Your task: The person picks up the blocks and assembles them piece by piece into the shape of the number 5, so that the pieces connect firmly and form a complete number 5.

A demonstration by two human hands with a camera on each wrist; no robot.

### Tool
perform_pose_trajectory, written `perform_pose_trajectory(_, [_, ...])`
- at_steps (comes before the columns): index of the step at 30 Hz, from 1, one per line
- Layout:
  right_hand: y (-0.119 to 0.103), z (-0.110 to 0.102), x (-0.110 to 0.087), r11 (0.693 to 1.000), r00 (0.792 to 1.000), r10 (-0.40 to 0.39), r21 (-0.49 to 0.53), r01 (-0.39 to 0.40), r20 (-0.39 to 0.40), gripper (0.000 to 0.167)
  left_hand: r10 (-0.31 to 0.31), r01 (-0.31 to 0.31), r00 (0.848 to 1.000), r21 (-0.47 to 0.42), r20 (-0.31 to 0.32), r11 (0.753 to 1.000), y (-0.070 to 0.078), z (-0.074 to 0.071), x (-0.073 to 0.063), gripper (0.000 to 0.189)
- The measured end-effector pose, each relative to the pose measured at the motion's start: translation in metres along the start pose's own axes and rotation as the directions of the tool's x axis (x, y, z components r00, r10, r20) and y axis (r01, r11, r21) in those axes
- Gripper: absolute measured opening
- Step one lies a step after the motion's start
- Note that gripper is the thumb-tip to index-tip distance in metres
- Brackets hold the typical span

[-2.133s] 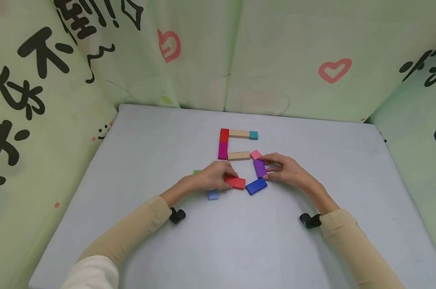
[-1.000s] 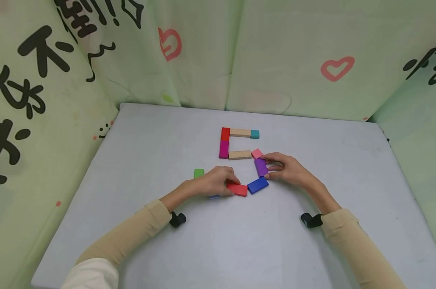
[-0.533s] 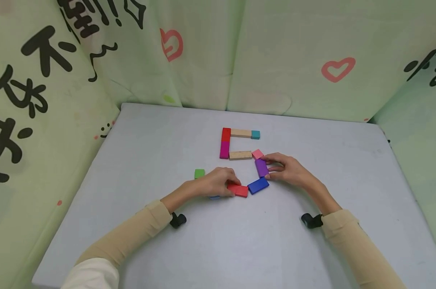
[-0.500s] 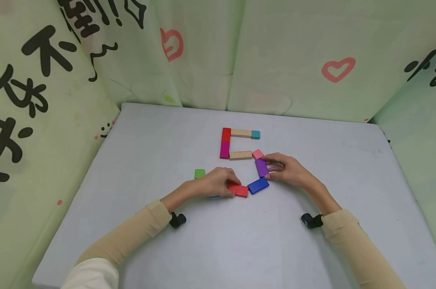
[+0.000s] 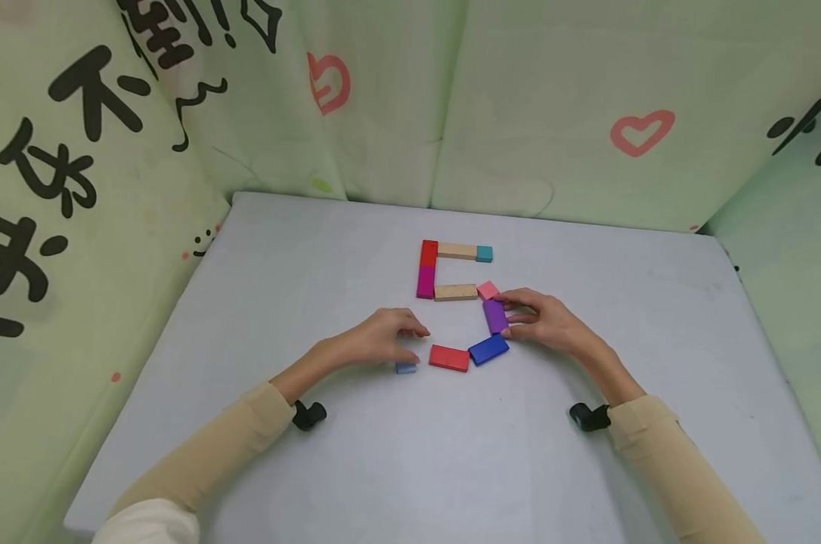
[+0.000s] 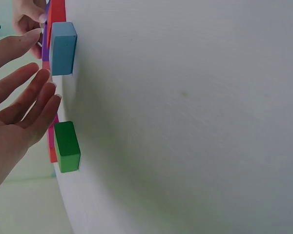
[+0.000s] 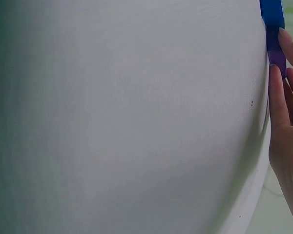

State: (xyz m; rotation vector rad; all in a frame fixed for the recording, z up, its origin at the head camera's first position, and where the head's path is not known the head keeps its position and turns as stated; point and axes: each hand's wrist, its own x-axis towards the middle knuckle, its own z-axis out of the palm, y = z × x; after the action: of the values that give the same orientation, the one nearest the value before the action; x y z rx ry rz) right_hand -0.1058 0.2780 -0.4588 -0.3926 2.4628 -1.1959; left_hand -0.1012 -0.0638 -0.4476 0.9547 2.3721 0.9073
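Observation:
My left hand hovers just left of the red block, fingers apart with nothing between them. A light blue block lies below its thumb in the head view. The green block shows in the left wrist view; the hand hides it from the head view. My right hand holds the purple block between thumb and fingers at its right side. The blue block touches the red block's right end and sits under the purple one. A small pink block lies above the purple one.
Behind the hands, a red block and a magenta block form a column. Two plain wooden blocks extend rightward from it, the upper one ending at a teal block. Printed cloth walls surround the white table.
Earlier my left hand moved the red block down, toward the blue block. Now it has let go and drawn back to the left, covering the green block. My right hand stays at the purple block.

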Motion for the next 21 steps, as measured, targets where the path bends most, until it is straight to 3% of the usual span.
perform_pose_trajectory(17, [-0.001, 0.0, 0.0, 1.0, 1.0, 0.007, 0.008, -0.007, 0.0, 0.065, 0.052, -0.053, 0.998, 0.043, 0.024, 0.998, -0.005, 0.003, -0.021, 0.038])
perform_pose_trajectory(21, [-0.001, 0.0, 0.0, 1.0, 1.0, 0.013, 0.002, -0.013, 0.002, 0.065, 0.025, -0.026, 0.999, 0.045, 0.021, 0.999, -0.002, 0.007, -0.024, 0.037])
